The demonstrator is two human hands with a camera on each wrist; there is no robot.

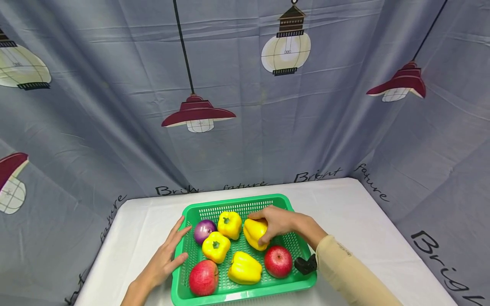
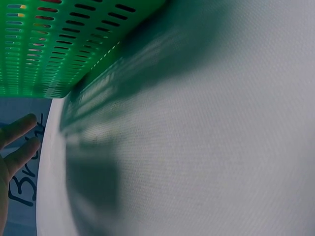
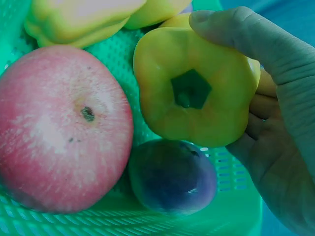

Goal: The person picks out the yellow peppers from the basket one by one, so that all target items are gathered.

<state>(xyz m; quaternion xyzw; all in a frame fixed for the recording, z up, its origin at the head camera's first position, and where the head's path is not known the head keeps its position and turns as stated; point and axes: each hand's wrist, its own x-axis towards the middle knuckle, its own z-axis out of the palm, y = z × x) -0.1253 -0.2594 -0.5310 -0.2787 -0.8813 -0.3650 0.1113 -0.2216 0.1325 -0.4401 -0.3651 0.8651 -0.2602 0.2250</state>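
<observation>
In the right half of a green plastic basket, my right hand grips a yellow bell pepper, thumb on one side and fingers on the other. The right wrist view shows that pepper's green stem facing the camera, with a red apple and a round purple onion close by. My left hand is at the basket's left rim, fingers extended and spread, holding nothing. Its fingers show at the edge of the left wrist view, below the slotted basket wall.
Also in the basket are another purple onion, more yellow peppers, a red apple at front left and another apple below my right hand. A white cloth covers the table; a grey printed curtain hangs behind.
</observation>
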